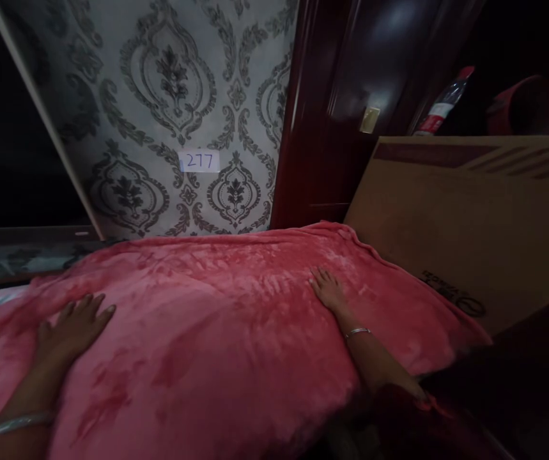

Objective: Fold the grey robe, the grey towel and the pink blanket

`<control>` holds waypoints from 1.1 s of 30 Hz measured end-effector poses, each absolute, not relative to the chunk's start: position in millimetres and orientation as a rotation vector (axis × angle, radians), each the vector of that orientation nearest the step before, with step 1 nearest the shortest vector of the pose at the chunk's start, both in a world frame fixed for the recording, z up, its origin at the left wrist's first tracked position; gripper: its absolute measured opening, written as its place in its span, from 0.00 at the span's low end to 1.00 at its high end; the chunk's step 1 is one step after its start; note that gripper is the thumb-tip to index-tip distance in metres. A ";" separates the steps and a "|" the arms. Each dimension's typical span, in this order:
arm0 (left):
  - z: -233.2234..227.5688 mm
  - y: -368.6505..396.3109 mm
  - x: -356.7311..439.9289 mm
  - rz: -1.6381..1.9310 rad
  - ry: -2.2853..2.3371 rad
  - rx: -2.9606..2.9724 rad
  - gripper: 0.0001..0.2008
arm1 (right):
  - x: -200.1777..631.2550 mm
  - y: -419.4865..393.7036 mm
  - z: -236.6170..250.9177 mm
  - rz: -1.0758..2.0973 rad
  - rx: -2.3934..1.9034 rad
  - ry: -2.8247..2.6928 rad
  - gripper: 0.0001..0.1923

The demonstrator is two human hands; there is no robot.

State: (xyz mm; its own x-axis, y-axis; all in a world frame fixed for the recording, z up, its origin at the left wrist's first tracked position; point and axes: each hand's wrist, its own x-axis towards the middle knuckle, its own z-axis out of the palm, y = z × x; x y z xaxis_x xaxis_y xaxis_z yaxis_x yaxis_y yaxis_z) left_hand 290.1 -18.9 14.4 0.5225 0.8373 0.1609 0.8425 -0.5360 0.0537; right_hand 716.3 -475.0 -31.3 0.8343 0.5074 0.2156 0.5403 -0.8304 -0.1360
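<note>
Pink fleece blanket spread across the bed, filling the lower frame, far edge against the patterned wallpaper. Cardboard box stands just beside the blanket's right edge; dark wood door behind it. Left hand flat on the blanket at left, fingers spread, holding nothing. Right hand flat on it near the far right corner, fingers extended, empty. Bangle on right wrist. Label reading 277 on the wallpaper.

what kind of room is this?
Probably a bedroom in a home or guesthouse. Both hands, left hand and right hand, lie flat on a pink plush blanket. Behind it: damask wallpaper bearing a "277" label, a dark wooden door, and a cardboard box.
</note>
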 end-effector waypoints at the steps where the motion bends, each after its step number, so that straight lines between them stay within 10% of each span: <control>1: 14.0 -17.5 289.0 -0.266 -1.529 -2.745 0.32 | 716.5 -474.3 -34.1 -0.268 -2.799 -0.815 0.28; 12: 23.7 -21.9 273.3 -1.160 -1.480 -3.004 0.21 | 732.4 -446.9 -28.1 -0.279 -2.212 -0.835 0.18; 33: -12.4 -19.0 338.2 -1.102 -0.933 -3.276 0.04 | 671.0 -347.0 -49.7 -0.189 -2.018 -1.272 0.10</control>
State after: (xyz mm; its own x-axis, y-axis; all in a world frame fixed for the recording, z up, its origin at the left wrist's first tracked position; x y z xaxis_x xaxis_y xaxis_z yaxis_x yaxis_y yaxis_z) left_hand 338.2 -19.0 -12.4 0.6901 0.5852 0.4259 0.3238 -0.7759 0.5414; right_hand 671.0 -347.0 -49.7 0.4995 0.7229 0.4773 0.8305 -0.2429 -0.5013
